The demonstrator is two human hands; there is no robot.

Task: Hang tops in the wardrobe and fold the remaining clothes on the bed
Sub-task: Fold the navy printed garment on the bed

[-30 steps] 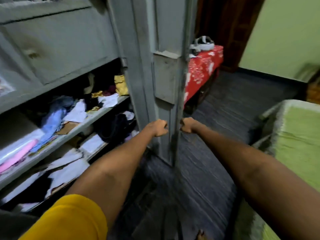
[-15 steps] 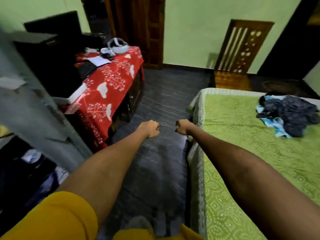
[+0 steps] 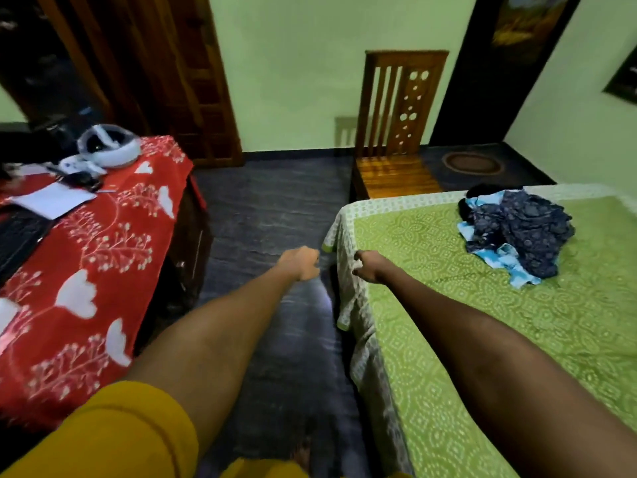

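Clothes pile: a crumpled heap of clothes (image 3: 517,232), dark blue patterned fabric mixed with light blue and white pieces, lies on the far right part of the bed, near its far edge.

Pile and your hands: the heap sits well apart from both hands, farther away and to the right of them. Neither hand touches it.

Right hand: your right hand (image 3: 370,267) is stretched out over the near left edge of the bed, fingers curled in, with nothing visible in its grasp. It hovers just at the edge of the bedspread; you cannot tell whether it touches the cloth.

Left hand: your left hand (image 3: 301,263) reaches forward above the floor, clenched into a loose fist and holding nothing. It is just beside the right hand, with a small gap between them.

Sleeve: a mustard yellow sleeve (image 3: 113,432) covers your left upper arm at the bottom left.

Bed: the bed (image 3: 517,339) fills the right side, covered with a green bedspread printed in white, its pale border hanging over the side.

Floor: a dark floor (image 3: 269,215) runs between the bed and the table.

Table: on the left stands a table (image 3: 103,257) under a red cloth with white flowers, carrying a white headset (image 3: 108,146) and a sheet of paper (image 3: 53,201).

Chair: a wooden chair (image 3: 396,132) stands against the green wall, just beyond the bed's far corner.
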